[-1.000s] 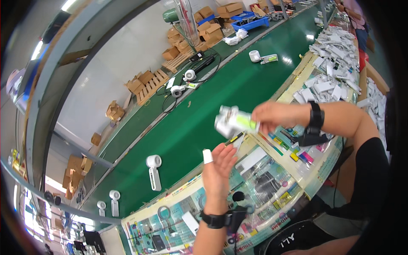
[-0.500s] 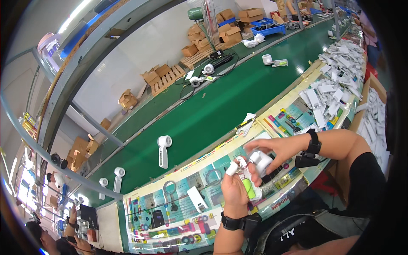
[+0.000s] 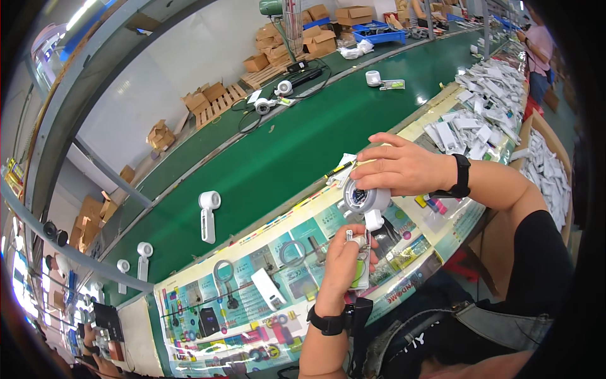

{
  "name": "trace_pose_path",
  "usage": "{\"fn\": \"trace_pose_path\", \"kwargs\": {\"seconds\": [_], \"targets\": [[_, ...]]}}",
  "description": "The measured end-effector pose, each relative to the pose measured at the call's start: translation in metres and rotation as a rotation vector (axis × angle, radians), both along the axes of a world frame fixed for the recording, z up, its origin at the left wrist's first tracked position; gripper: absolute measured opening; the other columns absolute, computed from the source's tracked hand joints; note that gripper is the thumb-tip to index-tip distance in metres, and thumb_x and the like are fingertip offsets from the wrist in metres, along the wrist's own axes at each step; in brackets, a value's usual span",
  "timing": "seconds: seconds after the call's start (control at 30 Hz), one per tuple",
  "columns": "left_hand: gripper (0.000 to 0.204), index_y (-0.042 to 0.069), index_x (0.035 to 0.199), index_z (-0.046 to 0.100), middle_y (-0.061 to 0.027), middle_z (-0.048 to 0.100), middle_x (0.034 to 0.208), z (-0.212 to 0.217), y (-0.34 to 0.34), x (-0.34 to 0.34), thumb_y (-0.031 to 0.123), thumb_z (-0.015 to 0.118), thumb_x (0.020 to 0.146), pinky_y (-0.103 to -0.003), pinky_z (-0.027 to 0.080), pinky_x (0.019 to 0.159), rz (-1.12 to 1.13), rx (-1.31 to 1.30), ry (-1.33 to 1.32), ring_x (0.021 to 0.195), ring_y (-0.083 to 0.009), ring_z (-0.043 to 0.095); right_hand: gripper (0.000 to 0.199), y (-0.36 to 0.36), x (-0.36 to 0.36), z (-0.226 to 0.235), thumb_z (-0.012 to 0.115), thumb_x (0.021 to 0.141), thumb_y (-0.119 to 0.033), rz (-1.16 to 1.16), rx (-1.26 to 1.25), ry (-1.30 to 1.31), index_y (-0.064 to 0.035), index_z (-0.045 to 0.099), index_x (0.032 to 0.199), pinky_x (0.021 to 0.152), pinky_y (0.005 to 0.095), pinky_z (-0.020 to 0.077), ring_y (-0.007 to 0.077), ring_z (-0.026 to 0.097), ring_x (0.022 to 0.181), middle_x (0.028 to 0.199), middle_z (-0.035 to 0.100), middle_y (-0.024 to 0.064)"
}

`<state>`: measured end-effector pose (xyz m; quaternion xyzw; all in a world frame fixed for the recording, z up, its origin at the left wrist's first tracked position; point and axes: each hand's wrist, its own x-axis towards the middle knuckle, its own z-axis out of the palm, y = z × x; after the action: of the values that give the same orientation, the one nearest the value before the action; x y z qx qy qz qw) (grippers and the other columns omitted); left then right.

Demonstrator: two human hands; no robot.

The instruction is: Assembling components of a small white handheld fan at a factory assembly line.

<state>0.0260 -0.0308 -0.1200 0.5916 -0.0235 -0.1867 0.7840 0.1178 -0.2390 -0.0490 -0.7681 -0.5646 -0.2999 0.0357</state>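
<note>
White, round and open-faced, the fan head (image 3: 372, 203) is under the right hand (image 3: 404, 165), right of the middle of the frame. That hand is clamped on it from above, the fingers laid across its top edge, the thumb hidden; the open ring, with dark parts inside, looks toward the left of the frame.

Just below, the left hand (image 3: 343, 260) is closed around a pale handle piece (image 3: 365, 243), thumb on top and fingertips showing at its far side. A green block (image 3: 360, 273) lies along this piece, sticking out below the grip toward the lower edge. The fan head's short white stub points down at the handle piece, very near it; whether the two are joined I cannot tell.

Both hands are above a printed sheet (image 3: 328, 218) that spans the lower middle. On it, left of the left hand, lies a white shell (image 3: 268, 288). A yellow-and-black pen (image 3: 339, 169) lies on a white scrap just left of the right hand's fingers.

A green belt (image 3: 278, 164) runs diagonally across the frame, with one white fan (image 3: 208, 216) lying left of centre and another fan (image 3: 384, 82) toward the upper right. A heap of white parts (image 3: 486, 101) covers the table at upper right.
</note>
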Motion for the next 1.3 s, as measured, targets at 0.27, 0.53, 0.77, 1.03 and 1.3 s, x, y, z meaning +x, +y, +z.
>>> {"fn": "trace_pose_path", "kwargs": {"seconds": [0.27, 0.53, 0.77, 1.03, 1.3], "targets": [[0.022, 0.002, 0.104, 0.047, -0.0104, 0.06, 0.082, -0.002, -0.003, -0.004, 0.007, 0.051, 0.083, -0.025, 0.05, 0.053, -0.014, 0.056, -0.047, 0.061, -0.0138, 0.058, 0.042, -0.005, -0.005, 0.003, 0.066, 0.07, -0.009, 0.001, 0.009, -0.084, -0.0193, 0.053, 0.109, 0.1, 0.0415, 0.0337, 0.0168, 0.053, 0.106, 0.113, 0.057, -0.0051], [0.031, 0.002, 0.1, 0.052, -0.0167, 0.062, 0.073, -0.008, -0.012, -0.009, 0.016, 0.062, 0.073, -0.036, 0.049, 0.059, 0.145, 0.686, -0.439, 0.064, -0.0282, 0.062, 0.054, -0.008, -0.012, 0.029, 0.071, 0.073, -0.021, 0.191, -0.128, 0.645, -0.0136, 0.05, 0.123, 0.092, 0.041, 0.0406, 0.0268, 0.052, 0.107, 0.115, 0.051, 0.0105], [0.033, 0.001, 0.098, 0.051, -0.0208, 0.062, 0.075, -0.002, -0.021, -0.015, 0.017, 0.063, 0.071, -0.042, 0.049, 0.063, 0.131, 0.892, -0.607, 0.069, -0.036, 0.062, 0.061, 0.001, -0.012, 0.041, 0.068, 0.079, -0.03, 0.086, -0.353, 0.89, -0.0115, 0.043, 0.132, 0.084, 0.0368, 0.0447, 0.0324, 0.053, 0.101, 0.117, 0.048, 0.0141], [0.022, 0.0, 0.097, 0.055, -0.0145, 0.064, 0.082, -0.014, -0.013, -0.012, 0.014, 0.058, 0.081, -0.031, 0.049, 0.061, 0.073, 0.575, -0.503, 0.07, -0.0241, 0.064, 0.063, 0.002, -0.011, 0.033, 0.064, 0.083, -0.03, 0.151, -0.258, 0.859, -0.0061, 0.038, 0.135, 0.088, 0.0353, 0.0429, 0.0289, 0.052, 0.107, 0.123, 0.047, 0.0156], [0.03, -0.004, 0.104, 0.055, -0.0191, 0.063, 0.094, -0.013, -0.008, 0.002, 0.022, 0.052, 0.089, -0.036, 0.053, 0.072, 0.125, -0.402, -0.014, 0.077, -0.0243, 0.064, 0.039, 0.004, 0.024, -0.021, 0.049, 0.091, -0.034, -0.057, 0.278, 1.282, -0.0035, 0.057, 0.114, 0.08, 0.0345, 0.0469, 0.0229, 0.058, 0.097, 0.107, 0.06, 0.0152]]}}
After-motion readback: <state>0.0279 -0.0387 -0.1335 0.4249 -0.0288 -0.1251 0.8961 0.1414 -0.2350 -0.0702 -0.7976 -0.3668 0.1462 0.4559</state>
